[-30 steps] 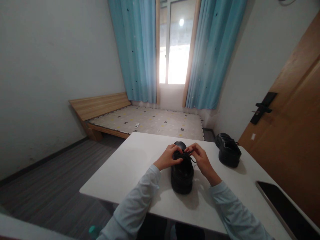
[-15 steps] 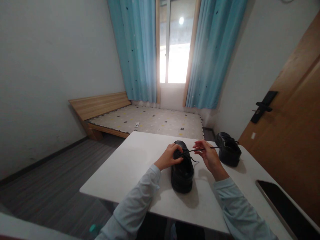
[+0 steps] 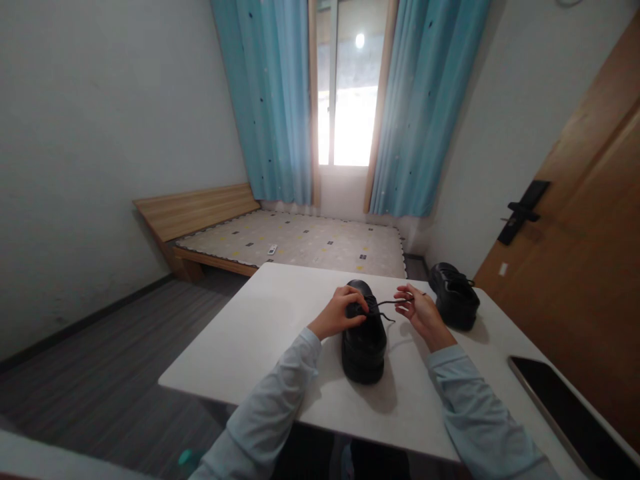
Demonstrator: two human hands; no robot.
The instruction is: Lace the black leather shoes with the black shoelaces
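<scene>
A black lace-up shoe (image 3: 364,357) stands upright on the white table, heel toward me. My left hand (image 3: 344,311) curls over its lacing from the left, thumb and fingers pinched together at the laces; their tips partly hide what they grip. From there a thin black shoelace (image 3: 387,303) runs taut to the right. My right hand (image 3: 419,312), just right of the shoe, holds that lace between thumb and fingers, the other fingers loosely bent. A second, loose lace end hangs over the shoe's right side.
The matching black shoe (image 3: 456,303) sits at the table's far right corner. A dark phone or tablet (image 3: 565,407) lies along the right edge of the white table (image 3: 240,347). Beyond are a bed (image 3: 295,237) with a small white remote and a wooden door (image 3: 580,253).
The lace's free end has slipped in toward my right hand, which sits slightly farther right. My left hand keeps its place at the laces. The view has shifted slightly.
</scene>
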